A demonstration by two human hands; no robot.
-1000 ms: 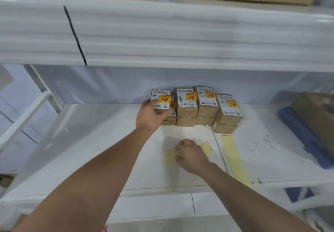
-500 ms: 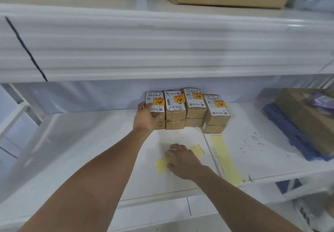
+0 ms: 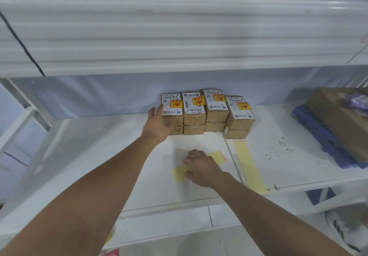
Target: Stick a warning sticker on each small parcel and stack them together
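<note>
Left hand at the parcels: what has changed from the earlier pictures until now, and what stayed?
The left hand slid from the front of the leftmost parcel stack to its left side, fingers now straighter. Unchanged: the right hand rests on the yellow backing strip, the four stacks stand side by side with warning stickers on top, and the second strip lies right of that hand.

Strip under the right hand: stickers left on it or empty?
Empty where visible: strip plain yellow beside right hand; beneath, cannot tell.
</note>
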